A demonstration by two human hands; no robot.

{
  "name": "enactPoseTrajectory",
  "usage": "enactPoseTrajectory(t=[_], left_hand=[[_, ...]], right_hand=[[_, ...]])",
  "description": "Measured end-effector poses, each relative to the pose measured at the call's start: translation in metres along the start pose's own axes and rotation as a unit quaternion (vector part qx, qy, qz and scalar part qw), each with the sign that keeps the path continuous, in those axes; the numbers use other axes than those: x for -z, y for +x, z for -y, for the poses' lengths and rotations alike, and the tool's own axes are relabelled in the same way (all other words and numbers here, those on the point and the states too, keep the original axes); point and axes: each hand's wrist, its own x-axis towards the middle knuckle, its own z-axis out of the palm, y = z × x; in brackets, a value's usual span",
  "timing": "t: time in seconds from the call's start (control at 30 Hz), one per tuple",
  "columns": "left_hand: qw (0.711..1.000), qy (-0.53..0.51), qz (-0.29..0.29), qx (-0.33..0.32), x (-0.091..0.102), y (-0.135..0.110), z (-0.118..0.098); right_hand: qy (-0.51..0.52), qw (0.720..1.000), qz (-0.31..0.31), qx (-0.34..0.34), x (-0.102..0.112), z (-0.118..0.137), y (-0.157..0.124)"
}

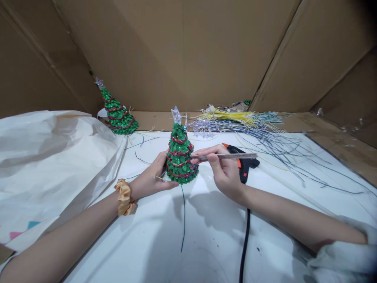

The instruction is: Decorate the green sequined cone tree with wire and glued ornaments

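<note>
A small green Christmas tree (180, 155) with red bead garlands and a clear star on top stands upright in the middle. My left hand (156, 173) is closed around its left side and lower edge, some fingers hidden behind it. Slim metal tweezers (232, 156) are pinched in my right hand (225, 169), their tip at the tree's right side. What the tip touches is too small to make out. A dark green wire (184, 220) runs from beneath the tree toward me.
Behind my right hand lies a black and orange glue gun (246, 163), its black cord (245, 243) running forward. Wire bundles (232, 115) and clear stars (203, 126) lie at the back. Another decorated tree (118, 114) and a white plastic bag (59, 157) are left. Cardboard walls (182, 55) enclose the table.
</note>
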Motion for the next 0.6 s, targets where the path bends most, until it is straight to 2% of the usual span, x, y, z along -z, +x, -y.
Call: enactPoseTrajectory(t=[0.3,0.47,0.6], left_hand=[[1.0,-0.003,-0.005,0.015,-0.0011,-0.001,0.0],[1.0,-0.011,-0.009,0.005,-0.001,-0.0014,-0.0002],[0.999,-0.02,-0.007,0.031,-0.0025,-0.0034,0.0021]], right_hand=[[0.027,1.0,0.008,-0.014,0.0002,-0.0024,0.001],[0.072,0.994,-0.014,-0.076,-0.0012,0.0008,0.0049],[0.12,0.985,-0.037,-0.117,-0.0035,-0.0018,0.0066]])
